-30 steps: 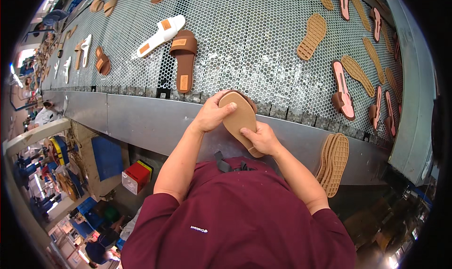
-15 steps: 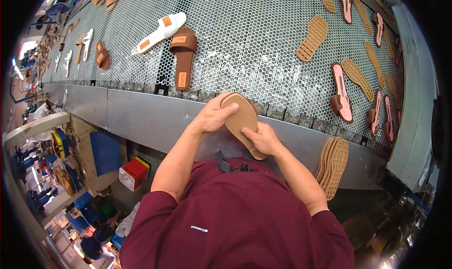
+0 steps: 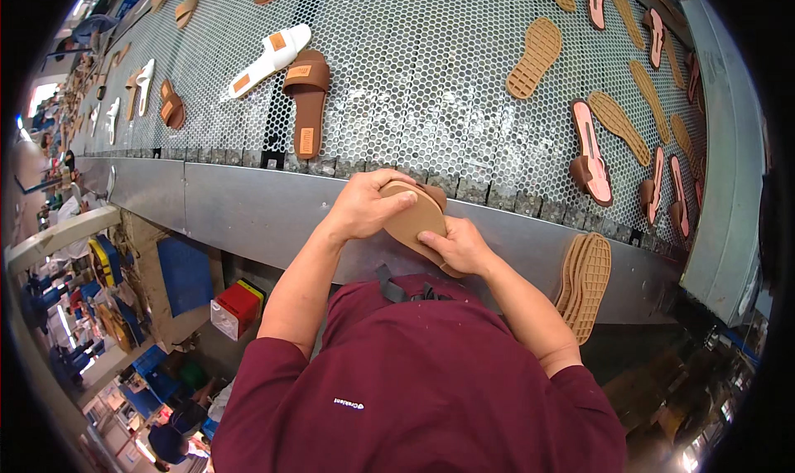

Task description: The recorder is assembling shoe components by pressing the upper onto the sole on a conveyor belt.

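Note:
I hold a tan sandal (image 3: 416, 218) sole-up over the metal front edge of the mesh conveyor (image 3: 431, 75). My left hand (image 3: 364, 204) grips its upper end and side. My right hand (image 3: 457, 245) presses on its lower end with the fingers curled around it. A brown upper peeks out beneath the sole. Both forearms come out of maroon sleeves.
A brown slide sandal (image 3: 307, 100) and a white slide (image 3: 269, 59) lie on the belt to the upper left. Loose tan soles (image 3: 535, 57) and pink-lined sandals (image 3: 590, 154) lie to the right. Two tan soles (image 3: 585, 282) lean at the frame's right. A red box (image 3: 237, 307) sits below.
The sandal and both hands have stayed at the conveyor's edge; my left hand has shifted slightly over the upper end of the sole. The belt's sandals have drifted a little.

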Available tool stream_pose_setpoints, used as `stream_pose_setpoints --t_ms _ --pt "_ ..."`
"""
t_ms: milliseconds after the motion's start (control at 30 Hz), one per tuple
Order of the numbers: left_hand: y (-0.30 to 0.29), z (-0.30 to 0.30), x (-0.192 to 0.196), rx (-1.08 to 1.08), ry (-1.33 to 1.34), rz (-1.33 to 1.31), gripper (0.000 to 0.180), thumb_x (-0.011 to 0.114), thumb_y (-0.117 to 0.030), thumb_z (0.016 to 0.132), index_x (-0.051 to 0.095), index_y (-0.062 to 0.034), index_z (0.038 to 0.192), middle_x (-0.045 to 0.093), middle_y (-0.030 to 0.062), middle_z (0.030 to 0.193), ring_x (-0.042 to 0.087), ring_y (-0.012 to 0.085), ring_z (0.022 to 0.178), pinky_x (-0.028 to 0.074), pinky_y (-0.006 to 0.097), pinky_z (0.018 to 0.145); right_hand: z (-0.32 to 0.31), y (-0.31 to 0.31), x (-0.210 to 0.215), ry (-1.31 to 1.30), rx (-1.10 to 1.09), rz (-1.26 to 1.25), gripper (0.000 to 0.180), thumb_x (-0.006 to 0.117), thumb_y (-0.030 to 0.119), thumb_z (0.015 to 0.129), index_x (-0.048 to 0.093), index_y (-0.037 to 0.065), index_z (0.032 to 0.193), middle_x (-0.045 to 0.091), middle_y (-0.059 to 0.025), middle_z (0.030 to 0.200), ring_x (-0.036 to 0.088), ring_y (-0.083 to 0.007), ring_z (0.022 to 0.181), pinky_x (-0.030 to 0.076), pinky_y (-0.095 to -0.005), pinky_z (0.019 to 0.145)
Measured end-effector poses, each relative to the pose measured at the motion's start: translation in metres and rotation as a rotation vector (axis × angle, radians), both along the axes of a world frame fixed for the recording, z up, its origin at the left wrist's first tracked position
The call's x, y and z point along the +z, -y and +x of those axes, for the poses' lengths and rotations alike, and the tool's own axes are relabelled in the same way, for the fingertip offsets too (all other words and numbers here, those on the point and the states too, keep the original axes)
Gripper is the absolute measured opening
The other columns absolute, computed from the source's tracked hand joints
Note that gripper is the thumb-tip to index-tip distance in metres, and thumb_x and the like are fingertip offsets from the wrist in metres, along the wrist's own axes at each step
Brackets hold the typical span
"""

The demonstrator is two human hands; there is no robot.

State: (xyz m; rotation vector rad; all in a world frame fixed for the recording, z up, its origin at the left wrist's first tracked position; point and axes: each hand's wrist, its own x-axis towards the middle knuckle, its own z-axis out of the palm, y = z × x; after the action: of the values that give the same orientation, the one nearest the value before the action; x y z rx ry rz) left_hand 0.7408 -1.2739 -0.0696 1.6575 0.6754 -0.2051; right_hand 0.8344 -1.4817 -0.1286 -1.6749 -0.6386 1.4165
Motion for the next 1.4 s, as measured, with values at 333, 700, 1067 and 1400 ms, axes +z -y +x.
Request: stream_pose_setpoints --t_ms 333,700,1067,1400 --pt "0.013 -0.027 -0.029 0.21 0.054 0.056 0.032 0.073 -0.02 0.09 0.068 0.0025 0.112 0.072 0.0089 0.1 0.066 0.0129 0.091 0.054 0.029 0.081 0.054 0.024 0.029 0.292 0.322 -0.147 0.042 0.076 0.036 0.082 0.068 0.002 0.105 0.071 -0.0177 0.093 0.068 -0.0247 0.085 0.053 -0.037 0.075" --pt "0.099 -0.067 -0.061 -0.149 -0.029 0.397 0.029 0.079 -0.02 0.084 0.069 -0.0038 0.106 0.073 0.0118 0.094 0.07 0.023 0.085 0.055 0.033 0.081 0.089 0.047 0.025 -0.323 -0.749 0.35 0.043 0.076 0.017 0.087 0.056 0.001 0.122 0.066 -0.0076 0.109 0.064 -0.0148 0.096 0.053 -0.0304 0.086" --pt "0.05 -0.024 -0.027 -0.028 0.034 -0.208 0.065 0.084 -0.009 0.075 0.054 -0.0031 0.132 0.062 0.0101 0.127 0.062 0.0176 0.103 0.056 0.034 0.08 0.069 0.045 0.069 0.155 -0.207 0.223 0.065 0.086 0.019 0.072 0.05 0.008 0.126 0.06 -0.0077 0.114 0.059 -0.0187 0.106 0.049 -0.0344 0.094" --pt "0.047 0.037 0.008 -0.226 0.143 -0.548 0.073 0.083 0.002 0.074 0.052 -0.0003 0.14 0.058 0.0104 0.136 0.064 0.0164 0.108 0.056 0.032 0.087 0.04 0.057 0.06 0.198 -0.316 0.255 0.079 0.087 0.022 0.069 0.048 0.006 0.136 0.055 -0.0167 0.125 0.058 -0.0301 0.117 0.048 -0.0397 0.098"
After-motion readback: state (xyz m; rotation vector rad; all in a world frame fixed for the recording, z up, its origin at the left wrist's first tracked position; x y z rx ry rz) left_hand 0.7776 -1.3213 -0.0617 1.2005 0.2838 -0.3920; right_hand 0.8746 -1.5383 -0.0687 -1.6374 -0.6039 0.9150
